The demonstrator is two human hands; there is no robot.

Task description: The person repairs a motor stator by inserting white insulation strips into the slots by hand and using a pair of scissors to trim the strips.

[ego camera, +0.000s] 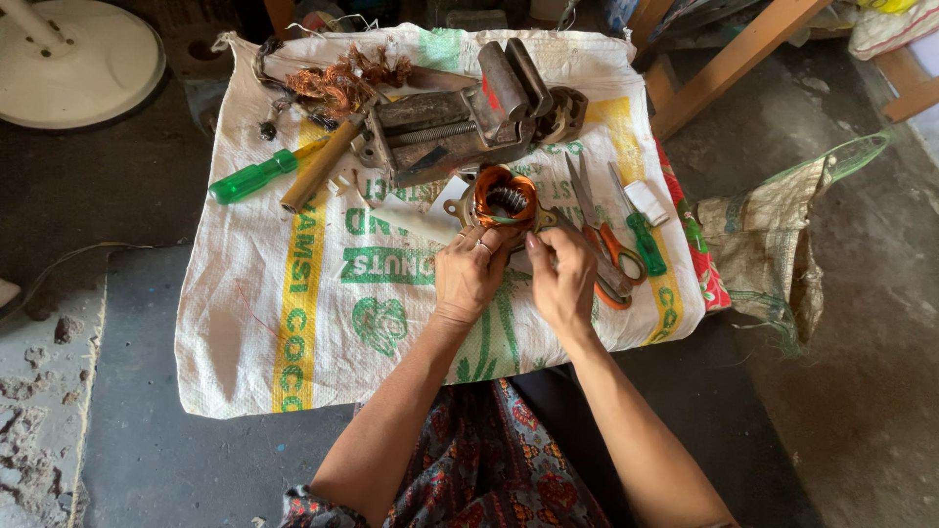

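while left hand (469, 274) pinches motor stator (504, 200) rim, right hand (559, 279) curls closed beside it, over woven sack (293, 293).

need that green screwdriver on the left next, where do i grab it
Grip the green screwdriver by its thick green handle, coming from the left end. It lies flat on the sack with that end free, while its shaft end runs toward the wooden handle beside it.

Dusty grey floor (861, 391), wooden furniture legs (729, 64).
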